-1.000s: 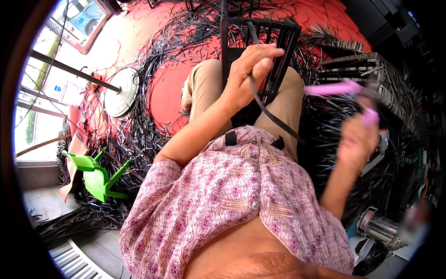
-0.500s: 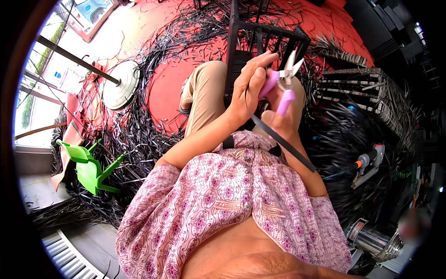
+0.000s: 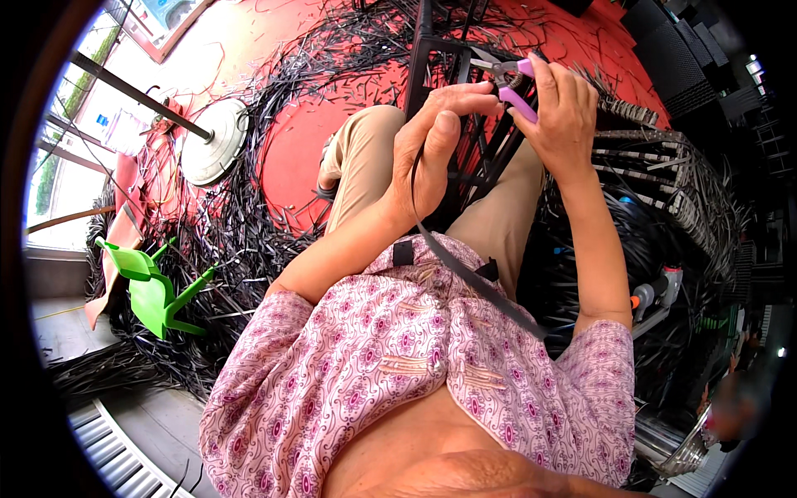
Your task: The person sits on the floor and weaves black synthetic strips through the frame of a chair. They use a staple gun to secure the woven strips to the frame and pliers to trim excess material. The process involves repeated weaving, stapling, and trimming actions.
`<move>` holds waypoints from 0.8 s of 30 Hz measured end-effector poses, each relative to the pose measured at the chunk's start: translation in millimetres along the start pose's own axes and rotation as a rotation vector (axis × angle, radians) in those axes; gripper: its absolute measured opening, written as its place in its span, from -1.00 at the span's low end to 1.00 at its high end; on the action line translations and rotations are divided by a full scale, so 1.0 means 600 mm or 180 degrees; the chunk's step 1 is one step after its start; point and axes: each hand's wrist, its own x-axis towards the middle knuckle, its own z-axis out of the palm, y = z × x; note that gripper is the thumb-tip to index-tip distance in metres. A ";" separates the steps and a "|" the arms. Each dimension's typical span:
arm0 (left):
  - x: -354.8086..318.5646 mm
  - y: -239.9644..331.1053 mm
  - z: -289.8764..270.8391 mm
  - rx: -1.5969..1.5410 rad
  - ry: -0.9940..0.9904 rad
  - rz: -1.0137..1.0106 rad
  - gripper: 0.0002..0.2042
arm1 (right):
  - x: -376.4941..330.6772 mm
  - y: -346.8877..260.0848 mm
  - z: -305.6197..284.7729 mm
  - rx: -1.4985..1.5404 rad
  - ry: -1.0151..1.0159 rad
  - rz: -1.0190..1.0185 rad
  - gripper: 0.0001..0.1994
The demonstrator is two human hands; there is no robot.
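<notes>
My right hand [image 3: 569, 124] grips a pair of pruning shears [image 3: 520, 103] with pink-purple handles. Its thumb is on the lower handle and its fingers are at the upper one; the blades are apart and point to the far left. A long flat black strip [image 3: 473, 278] runs from my left hand [image 3: 423, 162] down across my shirt. That hand seems to pinch the strip at the thumb side, its fingers stretched toward the shears. Just beyond both hands, between my knees, stands a black slatted frame [image 3: 425, 37], partly hidden by them.
Heaps of black strips [image 3: 241, 249] cover much of the red floor [image 3: 290, 166]. To the left are a white round base [image 3: 214, 153] with a pole and a green plastic stool [image 3: 149, 303]. At right stand a partly woven frame [image 3: 656, 158] and a tool with an orange tip [image 3: 664, 290].
My right hand has moved up and right with the shears, whose blades have swung from pointing up to pointing left. My left hand has shifted slightly left and nearer, the strip trailing with it.
</notes>
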 end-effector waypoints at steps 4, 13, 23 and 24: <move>0.000 -0.006 -0.001 -0.0178 -0.0001 -0.0068 -0.48 | 0.017 0.002 0.008 0.0015 -0.0065 -0.0133 -0.13; -0.003 -0.016 0.002 -0.0339 0.0044 -0.0116 -0.46 | 0.043 0.037 0.008 0.0147 -0.0179 -0.0627 -0.17; 0.015 -0.029 -0.099 0.1070 0.0290 0.0802 -0.49 | 0.032 0.077 -0.032 0.0039 0.0047 -0.0465 -0.18; 0.011 -0.037 -0.137 0.1295 0.0486 0.0832 -0.52 | 0.011 0.086 -0.056 -0.0126 0.0112 -0.0221 -0.16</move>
